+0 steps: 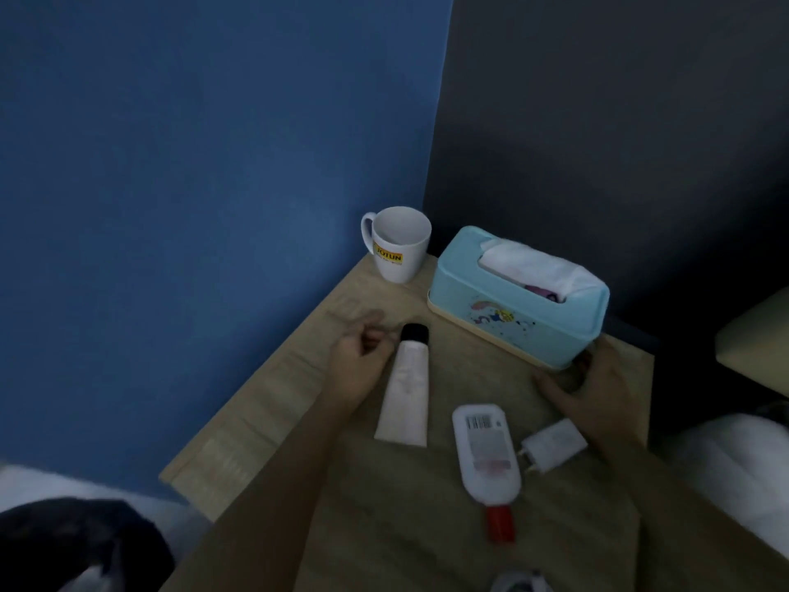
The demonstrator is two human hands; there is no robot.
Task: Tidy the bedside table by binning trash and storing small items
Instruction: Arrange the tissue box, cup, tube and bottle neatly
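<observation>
On the wooden bedside table [299,356] lie a white tube with a black cap [405,390], a white bottle with a red cap [484,455] and a white charger plug [553,444]. My left hand [356,356] hovers just left of the tube's cap, fingers loosely curled and holding nothing. My right hand [587,384] reaches to the near right corner of the light blue tissue box [518,307]; whether it touches the box is unclear. White tissue sticks out of the box's top.
A white mug [399,245] stands in the back corner against the blue wall. A bed edge with white bedding [734,463] lies to the right. A dark object [77,544] sits low at the left, and a blurred small item [518,583] shows at the bottom edge.
</observation>
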